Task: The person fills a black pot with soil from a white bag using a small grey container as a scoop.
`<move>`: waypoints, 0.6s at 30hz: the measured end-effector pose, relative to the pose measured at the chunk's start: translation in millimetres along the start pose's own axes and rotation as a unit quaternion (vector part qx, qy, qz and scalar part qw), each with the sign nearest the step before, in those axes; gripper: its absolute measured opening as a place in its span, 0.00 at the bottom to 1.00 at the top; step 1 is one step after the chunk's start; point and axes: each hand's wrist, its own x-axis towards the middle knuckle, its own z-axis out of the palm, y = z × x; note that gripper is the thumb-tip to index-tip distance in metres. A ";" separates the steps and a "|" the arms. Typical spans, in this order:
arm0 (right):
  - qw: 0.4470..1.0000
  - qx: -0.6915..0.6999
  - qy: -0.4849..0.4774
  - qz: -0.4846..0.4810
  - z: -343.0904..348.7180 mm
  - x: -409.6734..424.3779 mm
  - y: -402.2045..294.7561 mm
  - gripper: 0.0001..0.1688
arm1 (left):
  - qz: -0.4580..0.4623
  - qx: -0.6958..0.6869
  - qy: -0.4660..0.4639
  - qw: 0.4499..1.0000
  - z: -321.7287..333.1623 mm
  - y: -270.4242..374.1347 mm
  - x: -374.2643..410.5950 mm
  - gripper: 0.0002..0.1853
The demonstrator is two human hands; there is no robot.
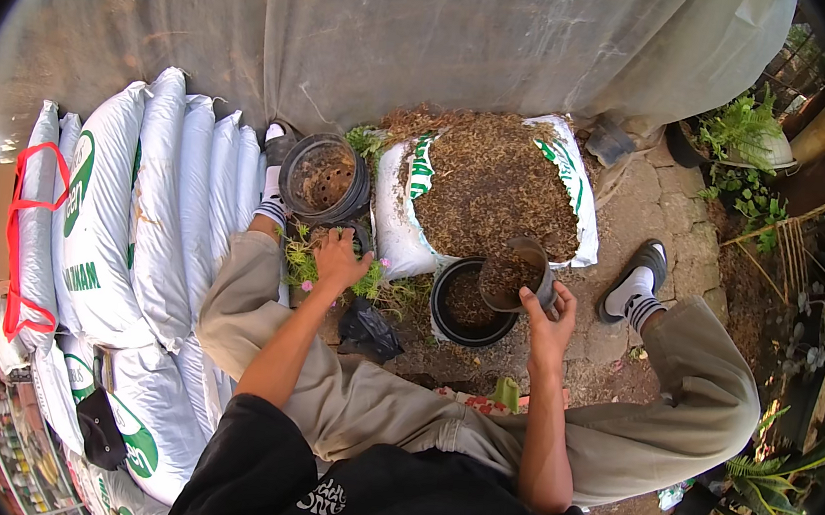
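My right hand grips the rim of a small dark plastic pot, tipped on its side with brown growing medium inside. Beneath its left side stands a round black pot, partly filled with the same medium. Just beyond both lies a white sack, torn open along its top, heaped with loose brown growing medium. My left hand rests over a low plant with pink flowers; my fingertips reach a dark pot behind it, and whether they grip anything is hidden.
Stacked black nursery pots stand beyond my left hand. A crumpled black plastic bag lies nearer me. Full white sacks are piled at left, and a plastic sheet hangs behind. Potted ferns stand at far right.
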 end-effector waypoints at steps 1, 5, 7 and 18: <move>1.000 0.001 -0.001 0.001 0.1 -0.3 -0.8 0.40 | 0.006 0.000 -0.002 1.000 -0.9 5.0 -4.2 0.40; 1.000 0.007 -0.002 0.003 0.3 -0.7 -1.9 0.40 | 0.041 0.007 0.006 0.999 2.7 18.7 -14.3 0.39; 1.000 0.012 -0.001 0.002 -0.2 -1.2 -3.3 0.41 | 0.047 0.005 0.005 0.999 8.1 23.1 -13.3 0.39; 1.000 -0.002 0.002 -0.007 -1.0 -1.1 -3.4 0.41 | -0.002 0.024 -0.030 0.999 5.5 18.4 -3.2 0.43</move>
